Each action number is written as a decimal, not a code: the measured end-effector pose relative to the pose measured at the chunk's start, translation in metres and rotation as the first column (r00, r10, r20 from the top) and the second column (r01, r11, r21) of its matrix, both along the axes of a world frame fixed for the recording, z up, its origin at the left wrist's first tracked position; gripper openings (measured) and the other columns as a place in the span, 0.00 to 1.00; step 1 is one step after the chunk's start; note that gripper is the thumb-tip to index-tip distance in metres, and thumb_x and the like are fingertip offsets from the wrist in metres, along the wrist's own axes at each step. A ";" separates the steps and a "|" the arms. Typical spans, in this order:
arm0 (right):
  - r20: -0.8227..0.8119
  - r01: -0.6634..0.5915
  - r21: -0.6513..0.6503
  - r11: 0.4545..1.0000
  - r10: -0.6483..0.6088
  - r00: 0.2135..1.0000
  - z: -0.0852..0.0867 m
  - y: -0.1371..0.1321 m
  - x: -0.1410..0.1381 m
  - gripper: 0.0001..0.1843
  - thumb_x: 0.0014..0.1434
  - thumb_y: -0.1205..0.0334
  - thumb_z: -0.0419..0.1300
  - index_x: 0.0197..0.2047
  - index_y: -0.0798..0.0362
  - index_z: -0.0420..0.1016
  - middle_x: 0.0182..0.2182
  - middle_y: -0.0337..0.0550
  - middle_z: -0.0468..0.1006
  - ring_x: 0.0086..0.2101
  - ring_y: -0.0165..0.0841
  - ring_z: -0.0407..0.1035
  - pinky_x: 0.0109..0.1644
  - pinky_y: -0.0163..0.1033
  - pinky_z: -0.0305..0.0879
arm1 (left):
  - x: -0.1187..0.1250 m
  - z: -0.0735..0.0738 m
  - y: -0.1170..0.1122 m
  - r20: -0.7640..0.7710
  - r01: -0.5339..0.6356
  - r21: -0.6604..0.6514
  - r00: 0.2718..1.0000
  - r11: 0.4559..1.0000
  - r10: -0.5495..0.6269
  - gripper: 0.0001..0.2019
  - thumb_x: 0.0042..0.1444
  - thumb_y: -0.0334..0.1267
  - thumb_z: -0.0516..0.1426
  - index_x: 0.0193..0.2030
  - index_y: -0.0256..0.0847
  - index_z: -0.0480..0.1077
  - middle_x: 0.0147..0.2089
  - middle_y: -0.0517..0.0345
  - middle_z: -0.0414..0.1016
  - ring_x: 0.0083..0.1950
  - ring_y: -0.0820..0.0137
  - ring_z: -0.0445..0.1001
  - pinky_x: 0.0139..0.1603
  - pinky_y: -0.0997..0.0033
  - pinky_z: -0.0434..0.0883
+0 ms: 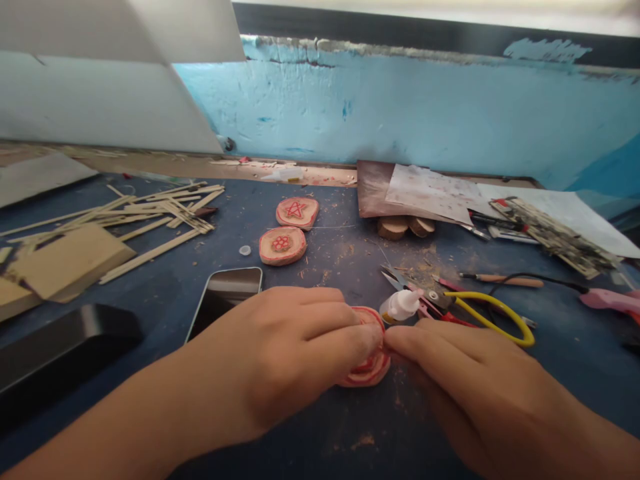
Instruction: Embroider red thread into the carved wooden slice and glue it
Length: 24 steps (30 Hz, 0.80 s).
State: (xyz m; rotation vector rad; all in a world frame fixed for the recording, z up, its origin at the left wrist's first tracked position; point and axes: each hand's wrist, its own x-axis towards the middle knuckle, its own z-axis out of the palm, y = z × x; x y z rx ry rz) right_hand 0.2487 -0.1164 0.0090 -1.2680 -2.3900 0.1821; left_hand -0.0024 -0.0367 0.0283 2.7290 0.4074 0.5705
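Note:
A round wood slice with red markings lies on the dark blue tabletop, partly covered by my fingers. My left hand reaches over its face, with thumb and fingertips pressed together near the right rim. Opposite, my right hand is closed in a pinch at that same rim, its fingertips almost meeting the left ones. Whatever is between the fingertips is hidden. Just behind them is a small white glue bottle. Farther back are two more wood slices, one with a red star, the other with a red flower.
Yellow-handled scissors and a wooden-handled tool lie right. A phone, black case, wood block and thin sticks are left. Papers cover more slices behind. A pink glue gun sits far right.

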 end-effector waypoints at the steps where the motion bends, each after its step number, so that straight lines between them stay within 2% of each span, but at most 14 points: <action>1: -0.021 0.024 -0.010 1.000 -0.024 0.999 0.000 -0.001 -0.001 0.20 0.73 0.74 0.49 0.36 0.50 0.79 0.33 0.42 0.87 0.32 0.36 0.85 0.36 0.37 0.83 | 0.000 0.001 0.000 -0.012 -0.010 0.026 1.000 1.000 0.010 0.17 0.80 0.30 0.47 0.47 0.37 0.78 0.42 0.51 0.86 0.41 0.64 0.82 0.43 0.67 0.76; 3: -0.079 0.051 -0.037 0.998 -0.053 0.995 0.000 -0.001 -0.002 0.20 0.74 0.72 0.49 0.36 0.49 0.78 0.36 0.42 0.89 0.35 0.35 0.86 0.37 0.34 0.83 | 0.000 0.001 0.000 -0.018 -0.013 0.082 1.000 0.997 0.014 0.19 0.80 0.31 0.46 0.48 0.38 0.79 0.43 0.51 0.87 0.42 0.64 0.83 0.42 0.66 0.76; 8: -0.319 -0.034 -0.183 0.983 -0.027 0.947 0.012 0.005 -0.008 0.14 0.73 0.70 0.54 0.39 0.48 0.79 0.38 0.37 0.90 0.36 0.29 0.86 0.39 0.25 0.80 | 0.001 -0.005 0.004 0.044 -0.009 0.125 0.999 0.992 0.004 0.20 0.81 0.30 0.45 0.48 0.37 0.79 0.40 0.52 0.85 0.38 0.66 0.81 0.39 0.68 0.74; 10: -0.377 -0.061 -0.282 0.957 -0.052 0.925 0.019 0.007 -0.009 0.15 0.71 0.71 0.55 0.38 0.48 0.79 0.37 0.37 0.90 0.32 0.28 0.84 0.37 0.24 0.79 | 0.001 -0.010 0.007 0.065 0.003 0.126 0.998 0.992 -0.011 0.20 0.81 0.30 0.45 0.50 0.34 0.79 0.41 0.51 0.85 0.38 0.67 0.80 0.41 0.68 0.74; 12: -0.412 -0.076 -0.378 0.923 -0.094 0.907 0.023 0.007 -0.008 0.16 0.71 0.69 0.54 0.35 0.49 0.79 0.31 0.39 0.87 0.25 0.28 0.78 0.30 0.27 0.76 | 0.001 -0.012 0.009 0.085 0.017 0.138 0.996 0.990 -0.029 0.19 0.81 0.31 0.46 0.52 0.34 0.79 0.40 0.51 0.85 0.39 0.66 0.81 0.42 0.68 0.74; 15: -0.440 -0.090 -0.542 0.836 -0.191 0.878 0.023 0.007 -0.003 0.18 0.74 0.59 0.55 0.34 0.48 0.80 0.23 0.40 0.79 0.21 0.31 0.70 0.22 0.32 0.67 | 0.001 -0.012 0.009 0.126 0.012 0.152 0.991 0.988 -0.032 0.16 0.80 0.30 0.48 0.52 0.35 0.79 0.41 0.51 0.85 0.38 0.65 0.81 0.41 0.67 0.75; 19: -0.464 -0.163 -0.740 0.653 -0.320 0.826 0.019 0.006 0.000 0.21 0.77 0.47 0.55 0.40 0.48 0.82 0.26 0.41 0.78 0.25 0.31 0.69 0.26 0.33 0.63 | 0.000 -0.011 0.007 0.101 -0.012 0.141 0.995 0.990 -0.003 0.19 0.81 0.31 0.45 0.51 0.37 0.78 0.43 0.50 0.86 0.40 0.66 0.82 0.41 0.67 0.75; 21: -0.469 -0.192 -0.794 0.576 -0.380 0.798 0.018 0.005 0.000 0.23 0.77 0.41 0.57 0.39 0.49 0.80 0.27 0.41 0.77 0.28 0.31 0.67 0.28 0.33 0.62 | -0.002 -0.013 0.008 0.106 -0.004 0.125 0.994 0.992 -0.010 0.17 0.81 0.31 0.46 0.53 0.36 0.78 0.42 0.50 0.86 0.42 0.65 0.83 0.43 0.68 0.75; 24: -0.478 -0.206 -0.820 0.535 -0.440 0.760 0.018 0.005 -0.002 0.26 0.73 0.36 0.61 0.35 0.50 0.77 0.27 0.40 0.74 0.28 0.29 0.63 0.28 0.32 0.59 | -0.004 -0.019 0.012 0.180 0.022 0.088 0.983 0.996 -0.038 0.12 0.78 0.30 0.52 0.55 0.34 0.78 0.42 0.49 0.85 0.43 0.63 0.83 0.46 0.68 0.76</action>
